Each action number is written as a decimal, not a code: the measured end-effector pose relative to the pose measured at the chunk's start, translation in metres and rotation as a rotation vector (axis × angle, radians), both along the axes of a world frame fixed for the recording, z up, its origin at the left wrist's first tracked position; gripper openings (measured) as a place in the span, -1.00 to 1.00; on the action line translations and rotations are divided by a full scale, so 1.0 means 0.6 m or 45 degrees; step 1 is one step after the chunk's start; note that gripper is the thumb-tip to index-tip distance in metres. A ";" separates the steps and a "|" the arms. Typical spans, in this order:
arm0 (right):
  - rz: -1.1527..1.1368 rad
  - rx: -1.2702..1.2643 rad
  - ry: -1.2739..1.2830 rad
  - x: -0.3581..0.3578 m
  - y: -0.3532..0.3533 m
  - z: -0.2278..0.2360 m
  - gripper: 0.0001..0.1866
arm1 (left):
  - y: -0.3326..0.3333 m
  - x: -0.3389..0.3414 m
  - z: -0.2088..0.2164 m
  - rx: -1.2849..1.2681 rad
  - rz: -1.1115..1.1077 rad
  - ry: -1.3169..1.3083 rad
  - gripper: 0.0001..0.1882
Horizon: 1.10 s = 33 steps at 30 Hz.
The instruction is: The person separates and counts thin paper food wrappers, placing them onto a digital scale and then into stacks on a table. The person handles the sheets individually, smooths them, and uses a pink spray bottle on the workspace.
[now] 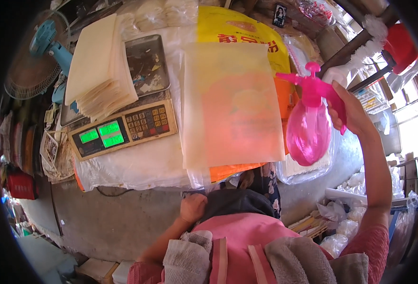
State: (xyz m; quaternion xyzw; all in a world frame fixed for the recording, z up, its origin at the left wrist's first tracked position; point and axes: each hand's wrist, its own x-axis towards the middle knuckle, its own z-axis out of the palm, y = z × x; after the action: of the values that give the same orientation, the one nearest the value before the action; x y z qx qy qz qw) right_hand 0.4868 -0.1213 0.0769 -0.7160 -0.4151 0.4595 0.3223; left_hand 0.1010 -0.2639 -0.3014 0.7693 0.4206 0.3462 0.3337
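Observation:
My right hand (349, 111) is wrapped round the handle of a pink pump spray bottle (308, 135), held up at the right of the table. Its nozzle points left, over the edge of a large pale translucent sheet (232, 106). That sheet lies flat across a yellow and orange printed sack (284, 90). Low in the middle, my left hand (193, 207) is closed in a fist beside dark cloth (237, 202) at my lap. Whatever it might grip is hidden. A stack of similar pale sheets (100, 66) rests on a digital scale (123, 130) at the left.
A blue fan (43, 40) stands at the far left. Clear bags of pale goods (157, 14) lie along the back. A wrapped white package (308, 165) sits below the bottle. Plastic bags (343, 232) crowd the lower right, and a red object (400, 45) hangs at upper right.

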 end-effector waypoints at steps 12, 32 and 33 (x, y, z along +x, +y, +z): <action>0.582 -0.451 -0.299 -0.095 -0.053 0.003 -0.43 | 0.007 -0.001 -0.007 0.013 0.007 0.017 -0.93; -0.297 0.168 0.398 0.065 -0.132 0.007 -0.25 | -0.003 0.008 -0.009 -0.031 0.051 0.026 -0.92; -0.347 0.146 0.398 0.089 -0.159 0.005 -0.25 | -0.003 0.007 -0.013 -0.033 0.056 0.049 -0.92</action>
State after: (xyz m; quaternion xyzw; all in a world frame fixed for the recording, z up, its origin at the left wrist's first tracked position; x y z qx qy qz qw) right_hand 0.5400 -0.2167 0.0800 -0.6660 -0.2848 0.4928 0.4821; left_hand 0.1052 -0.2658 -0.3089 0.7621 0.4483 0.3329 0.3278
